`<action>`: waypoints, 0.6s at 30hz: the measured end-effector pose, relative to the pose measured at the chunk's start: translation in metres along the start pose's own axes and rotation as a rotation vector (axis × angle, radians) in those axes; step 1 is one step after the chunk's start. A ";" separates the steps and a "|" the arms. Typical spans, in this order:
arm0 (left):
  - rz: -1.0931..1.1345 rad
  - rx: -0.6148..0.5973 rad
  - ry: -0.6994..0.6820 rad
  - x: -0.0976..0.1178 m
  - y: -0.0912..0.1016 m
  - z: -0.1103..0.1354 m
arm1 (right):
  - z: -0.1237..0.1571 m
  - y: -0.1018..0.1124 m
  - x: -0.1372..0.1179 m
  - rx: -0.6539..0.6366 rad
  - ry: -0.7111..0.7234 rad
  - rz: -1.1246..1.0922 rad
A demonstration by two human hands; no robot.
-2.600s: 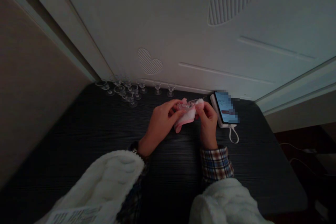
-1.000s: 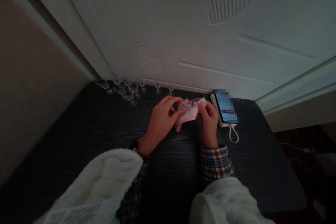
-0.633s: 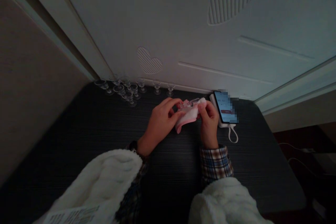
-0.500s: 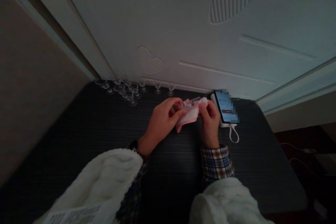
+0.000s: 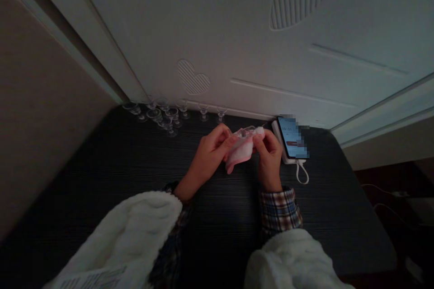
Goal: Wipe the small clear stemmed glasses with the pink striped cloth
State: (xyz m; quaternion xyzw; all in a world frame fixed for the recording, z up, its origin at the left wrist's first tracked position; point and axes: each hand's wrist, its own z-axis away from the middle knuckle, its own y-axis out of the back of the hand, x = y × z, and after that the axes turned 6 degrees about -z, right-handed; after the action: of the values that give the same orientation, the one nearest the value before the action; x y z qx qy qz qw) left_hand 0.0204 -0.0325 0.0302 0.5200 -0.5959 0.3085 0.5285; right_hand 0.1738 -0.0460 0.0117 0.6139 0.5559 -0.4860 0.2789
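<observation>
Between my hands is a small pink and white cloth (image 5: pixel 241 152), its lower corner hanging down. A clear glass (image 5: pixel 244 132), lying on its side, is partly wrapped in the cloth; it looks like the small stemmed ones behind it. My left hand (image 5: pixel 213 146) is closed, thumb and fingers pinching the cloth at the glass's left end. My right hand (image 5: pixel 269 151) is closed too, with its thumb pressing a bunched white part of the cloth at the other end. Which fingers touch the glass itself is hidden.
Several small stemmed glasses (image 5: pixel 165 123) stand at the back left of the dark table (image 5: pixel 217 216), by the white panel (image 5: pixel 217 31) with heart reliefs. To the right, a phone (image 5: pixel 292 137) rests on a white block (image 5: pixel 289 160) with a looped white cord (image 5: pixel 303 174).
My left hand has tilted and shifted slightly, drawing the cloth further over the glass, so less of the glass shows. My right hand has moved a little to the left.
</observation>
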 end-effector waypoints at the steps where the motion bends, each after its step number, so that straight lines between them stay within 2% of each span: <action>1: -0.036 0.011 -0.004 0.001 0.001 0.000 | 0.000 0.000 0.000 0.001 0.003 0.000; 8: -0.303 0.073 -0.012 0.006 0.002 -0.001 | 0.000 0.001 -0.001 0.014 -0.004 -0.002; 18: -0.304 0.053 -0.069 -0.001 0.001 -0.003 | -0.001 0.000 -0.001 0.060 -0.045 0.041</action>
State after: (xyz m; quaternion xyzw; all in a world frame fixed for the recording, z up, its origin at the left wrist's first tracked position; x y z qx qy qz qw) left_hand 0.0200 -0.0292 0.0299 0.6282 -0.5198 0.2225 0.5345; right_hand 0.1745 -0.0459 0.0130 0.6220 0.5221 -0.5105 0.2827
